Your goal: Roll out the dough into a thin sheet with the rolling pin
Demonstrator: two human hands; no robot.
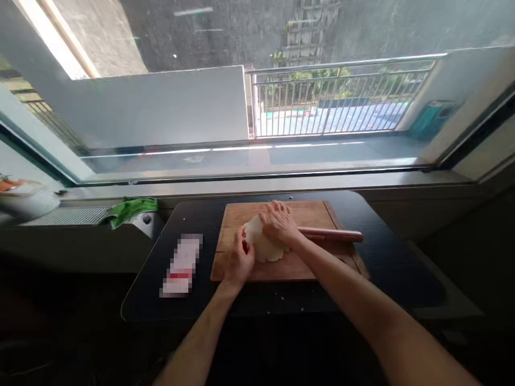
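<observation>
A round, flat sheet of pale dough [263, 247] lies on a wooden cutting board [306, 272]. At the dough's left edge, my left hand [239, 260] has its thumb and fingers closed on the rim. My right hand [278, 221] rests over the dough's upper right part, its fingers bent over the left end of a reddish-brown rolling pin [332, 235]. That end of the pin is hidden under the hand; the other end sticks out to the right past the board.
The board rests on a dark table [193, 308] with rounded corners. Left of it lies a blurred-out pinkish flat object [182, 265]. A green cloth [131, 210] hangs over a ledge at the left. Behind the table are a sill [257, 186] and a large window; small white crumbs dot the tabletop.
</observation>
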